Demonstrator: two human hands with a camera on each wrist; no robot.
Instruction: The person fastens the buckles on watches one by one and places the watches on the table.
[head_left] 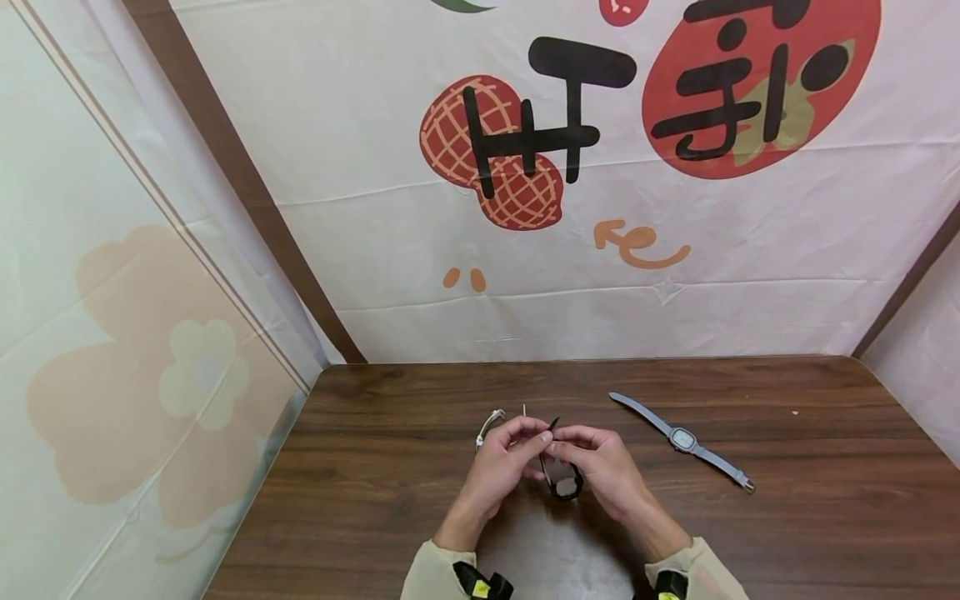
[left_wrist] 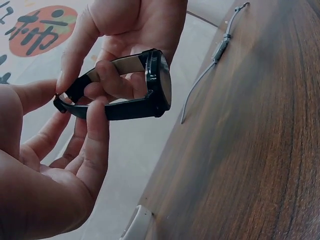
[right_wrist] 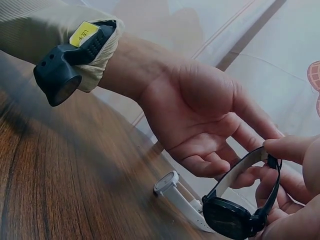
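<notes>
A black wristwatch is held up over the table between both hands, its strap bent into a loop with the dial end hanging lowest in the head view. My left hand pinches the strap near the buckle with thumb and fingers. From the other side, my right hand pinches the same end of the strap, its fingertips close to the left ones. In the left wrist view, the watch's black case faces right and the strap's pale inner side shows. Fingers partly hide the buckle.
A light blue wristwatch lies stretched out on the brown wooden table, right of the hands. Behind the left hand lies a white wristwatch, partly hidden in the head view. A printed cloth backdrop stands at the table's far edge.
</notes>
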